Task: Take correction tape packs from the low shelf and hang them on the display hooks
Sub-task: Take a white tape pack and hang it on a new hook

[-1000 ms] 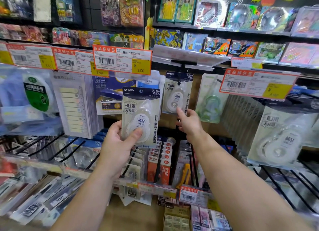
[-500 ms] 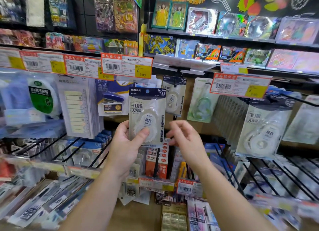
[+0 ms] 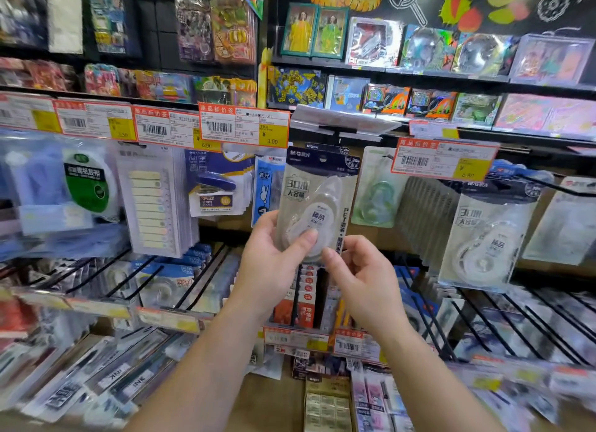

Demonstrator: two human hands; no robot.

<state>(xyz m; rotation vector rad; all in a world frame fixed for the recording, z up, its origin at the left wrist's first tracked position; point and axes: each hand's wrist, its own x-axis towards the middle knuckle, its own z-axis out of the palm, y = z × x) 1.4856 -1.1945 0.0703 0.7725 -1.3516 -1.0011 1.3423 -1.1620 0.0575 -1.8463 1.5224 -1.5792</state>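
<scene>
We grip a correction tape pack (image 3: 317, 202) upright in both hands (image 3: 274, 264), aligning its hole toward the hook at twelve o'clock.

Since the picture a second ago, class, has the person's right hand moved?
Yes. The right hand has come down and left from the pack hanging on the hook to the lower edge of the correction tape pack that the left hand holds.

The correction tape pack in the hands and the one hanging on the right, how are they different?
The held pack is gripped by the left hand, with the right hand at its bottom corner; the hanging pack dangles untouched. The held pack stands alone; the hanging pack fronts a row. Both show the same dark header and white dispenser.
</scene>
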